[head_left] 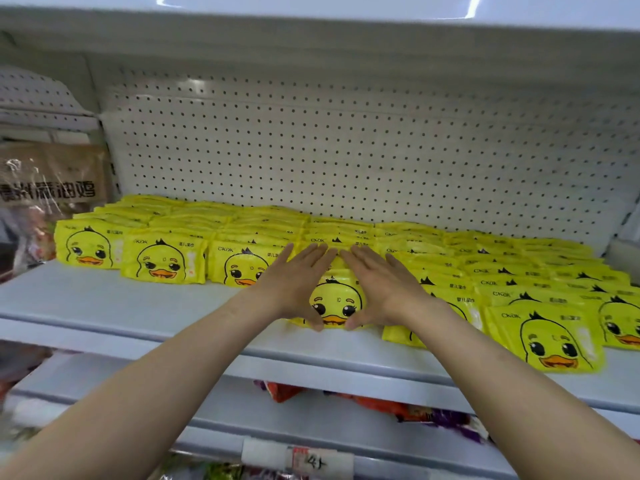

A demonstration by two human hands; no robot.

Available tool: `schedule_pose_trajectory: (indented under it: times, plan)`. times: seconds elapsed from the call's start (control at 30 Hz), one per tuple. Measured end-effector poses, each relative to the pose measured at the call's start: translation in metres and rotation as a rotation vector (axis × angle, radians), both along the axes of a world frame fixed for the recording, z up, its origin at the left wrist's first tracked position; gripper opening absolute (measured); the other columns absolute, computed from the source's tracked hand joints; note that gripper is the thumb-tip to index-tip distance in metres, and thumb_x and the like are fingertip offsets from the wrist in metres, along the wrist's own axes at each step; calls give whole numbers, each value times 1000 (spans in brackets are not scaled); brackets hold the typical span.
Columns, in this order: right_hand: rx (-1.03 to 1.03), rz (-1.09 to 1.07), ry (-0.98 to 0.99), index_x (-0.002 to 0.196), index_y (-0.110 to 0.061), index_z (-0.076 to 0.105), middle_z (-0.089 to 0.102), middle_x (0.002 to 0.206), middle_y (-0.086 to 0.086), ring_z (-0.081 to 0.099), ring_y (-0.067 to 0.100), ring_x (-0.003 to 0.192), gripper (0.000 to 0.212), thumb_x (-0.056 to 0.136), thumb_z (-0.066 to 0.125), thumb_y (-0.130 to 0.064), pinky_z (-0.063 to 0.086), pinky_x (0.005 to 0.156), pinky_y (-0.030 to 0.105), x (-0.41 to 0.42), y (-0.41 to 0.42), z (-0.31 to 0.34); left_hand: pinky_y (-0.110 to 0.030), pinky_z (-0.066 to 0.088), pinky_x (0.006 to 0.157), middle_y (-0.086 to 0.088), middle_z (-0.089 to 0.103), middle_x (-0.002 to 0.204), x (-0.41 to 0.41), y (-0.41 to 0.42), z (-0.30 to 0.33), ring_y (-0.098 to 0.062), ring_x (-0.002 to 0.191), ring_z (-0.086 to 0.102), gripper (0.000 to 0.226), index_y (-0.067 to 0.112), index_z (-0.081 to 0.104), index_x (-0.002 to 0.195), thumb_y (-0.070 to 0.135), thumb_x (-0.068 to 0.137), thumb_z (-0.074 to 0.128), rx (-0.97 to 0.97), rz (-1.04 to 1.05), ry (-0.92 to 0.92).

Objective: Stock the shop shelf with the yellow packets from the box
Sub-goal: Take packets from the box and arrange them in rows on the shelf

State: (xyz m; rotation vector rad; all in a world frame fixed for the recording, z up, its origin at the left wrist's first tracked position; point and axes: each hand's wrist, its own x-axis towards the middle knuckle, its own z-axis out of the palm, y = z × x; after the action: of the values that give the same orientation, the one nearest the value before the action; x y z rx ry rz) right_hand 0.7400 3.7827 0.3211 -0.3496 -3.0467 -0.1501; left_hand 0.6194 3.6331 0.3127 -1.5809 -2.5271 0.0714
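Your left hand [298, 282] and right hand [377, 282] lie flat, fingers straight, on the front packet [334, 306] (thumbs at its near edge); the row runs straight back along the shelf [138, 306].

Both bare forearms extend forward and converge. The left hand [298, 285] and the right hand [375, 285] lie flat, palms down, fingers straight and together. Fingertips angle inward and nearly meet; thumbs point downward, tips just apart.
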Motion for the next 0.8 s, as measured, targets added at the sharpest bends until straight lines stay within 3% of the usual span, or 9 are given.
schedule_pose_trajectory:
  times: [0.2, 0.8]
  plan:
    - [-69, -50, -28, 157, -25, -9, -10, 166, -2, -10, 16, 152, 141, 58, 79, -71, 4, 124, 47, -12, 6, 1, -44, -6, 122, 2, -4, 164, -15, 4, -3, -10, 149, -11, 140, 20, -10, 154, 69, 56, 77, 32, -30, 9]
    - [19, -175, 52, 158, -20, -5, -2, 167, 0, 0, 17, 153, 139, 58, 78, -71, 11, 123, 47, -66, 34, -3, -40, -3, 121, -3, -6, 164, -53, 55, 1, -16, 150, -6, 138, 11, -14, 153, 52, 64, 83, 52, 74, 54]
